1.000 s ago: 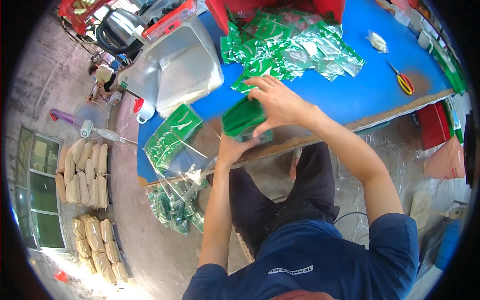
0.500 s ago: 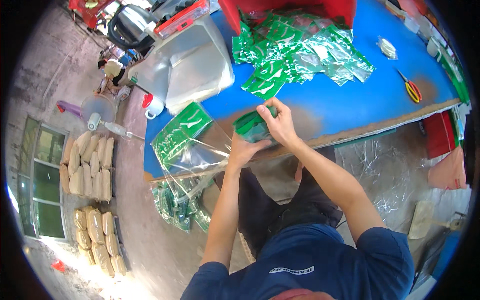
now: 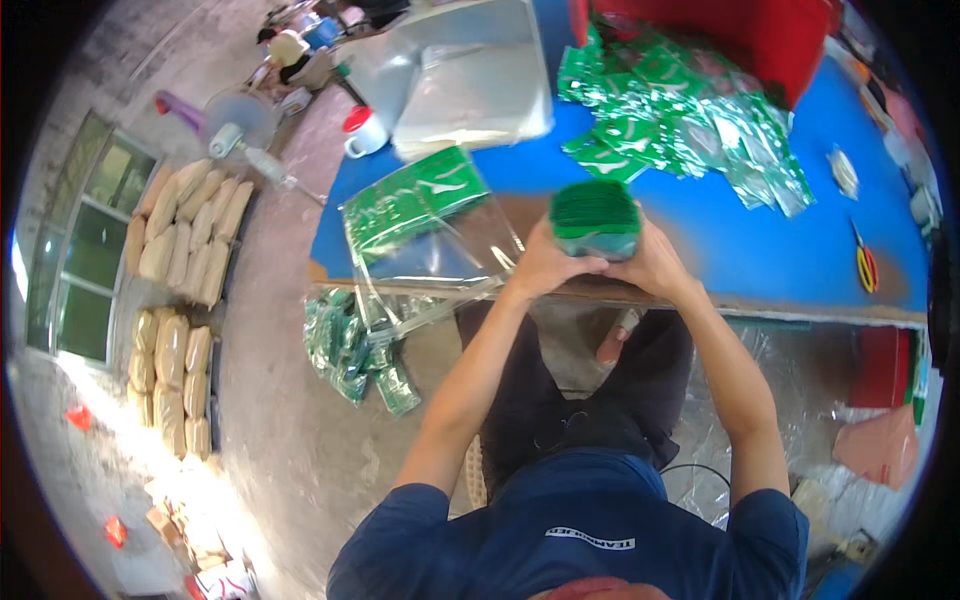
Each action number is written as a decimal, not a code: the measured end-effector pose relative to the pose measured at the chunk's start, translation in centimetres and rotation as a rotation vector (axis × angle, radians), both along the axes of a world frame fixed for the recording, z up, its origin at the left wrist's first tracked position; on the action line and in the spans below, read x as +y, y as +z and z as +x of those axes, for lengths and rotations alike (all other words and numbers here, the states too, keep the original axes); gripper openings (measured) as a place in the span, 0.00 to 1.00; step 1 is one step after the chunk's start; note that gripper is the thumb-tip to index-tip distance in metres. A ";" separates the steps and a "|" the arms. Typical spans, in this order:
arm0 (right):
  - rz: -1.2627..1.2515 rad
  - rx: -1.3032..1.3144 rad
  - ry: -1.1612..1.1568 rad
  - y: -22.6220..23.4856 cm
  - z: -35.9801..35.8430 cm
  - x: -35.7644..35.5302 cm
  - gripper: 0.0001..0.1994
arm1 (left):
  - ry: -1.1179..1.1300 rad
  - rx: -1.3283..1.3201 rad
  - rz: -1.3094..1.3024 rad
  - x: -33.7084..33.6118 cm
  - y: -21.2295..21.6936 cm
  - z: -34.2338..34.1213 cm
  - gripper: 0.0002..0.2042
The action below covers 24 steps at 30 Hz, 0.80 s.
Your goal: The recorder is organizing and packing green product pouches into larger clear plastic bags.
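Observation:
Between both hands is a thick stack of green plastic packets [image 3: 594, 212], slightly blurred, its many edges facing up. My left hand [image 3: 545, 262] is closed on its left side and my right hand [image 3: 652, 262] on its right side, with the thumbs close together at the near side. The hands are over the table's near edge. To their left lies a large clear plastic bag [image 3: 455, 245] with a green printed panel, hanging partly over the edge. Beyond the hands, loose green packets [image 3: 690, 110] spill from a red bin [image 3: 725, 40].
On the blue table [image 3: 720, 240] are a stack of clear plastic sheets [image 3: 475, 95], a white mug [image 3: 366, 133] with a red lid, scissors [image 3: 865, 262] and a small pale packet [image 3: 843, 172]. Bundled green packets [image 3: 340, 345] sit below the left edge. A person [image 3: 290, 52] is far left.
My right hand has come down from the top of the stack to its right side. The stack is now upright between both hands, and the view has shifted.

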State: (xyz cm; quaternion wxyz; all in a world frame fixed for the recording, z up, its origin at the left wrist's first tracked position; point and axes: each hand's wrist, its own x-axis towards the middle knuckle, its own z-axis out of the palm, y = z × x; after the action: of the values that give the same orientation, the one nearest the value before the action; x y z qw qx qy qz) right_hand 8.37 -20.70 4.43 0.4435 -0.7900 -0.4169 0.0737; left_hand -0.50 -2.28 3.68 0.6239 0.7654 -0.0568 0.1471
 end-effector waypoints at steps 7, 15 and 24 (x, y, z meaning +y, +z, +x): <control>0.042 -0.046 0.038 -2.6 1.8 0.2 0.49 | -0.013 -0.013 -0.351 0.2 -2.3 0.6 0.51; 0.020 0.131 0.064 -1.8 1.3 0.3 0.52 | -0.020 0.039 -0.215 0.9 -2.9 1.3 0.56; 0.357 0.479 -0.069 -0.9 -0.1 2.5 0.36 | 0.300 -0.075 -0.419 -1.8 -3.9 0.8 0.61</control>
State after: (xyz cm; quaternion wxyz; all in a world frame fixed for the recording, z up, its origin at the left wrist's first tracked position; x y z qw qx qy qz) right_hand 8.22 -18.23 3.55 0.6635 -0.6733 -0.2795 0.1684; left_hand 0.33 -4.09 -0.18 0.7374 0.6134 0.0661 0.2749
